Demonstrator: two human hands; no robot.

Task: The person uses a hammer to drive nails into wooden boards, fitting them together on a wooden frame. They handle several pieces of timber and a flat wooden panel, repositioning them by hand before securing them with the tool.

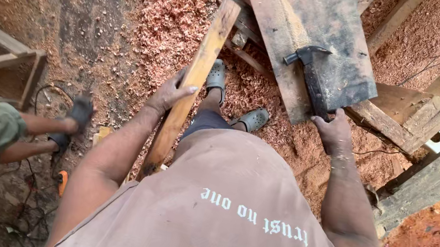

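The left hand is closed around the edge of a long wooden plank leaning over the sawdust-covered floor, while the right hand grips the handle of a dark claw hammer lying on a wide grey board, above two feet in grey sandals.

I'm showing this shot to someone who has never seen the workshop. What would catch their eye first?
Probably the claw hammer, gripped by the right hand and lying on a dark board at top centre. Next, the long pale plank that the left hand grasps, slanting over reddish wood shavings. At the left edge, another person's legs reach in.
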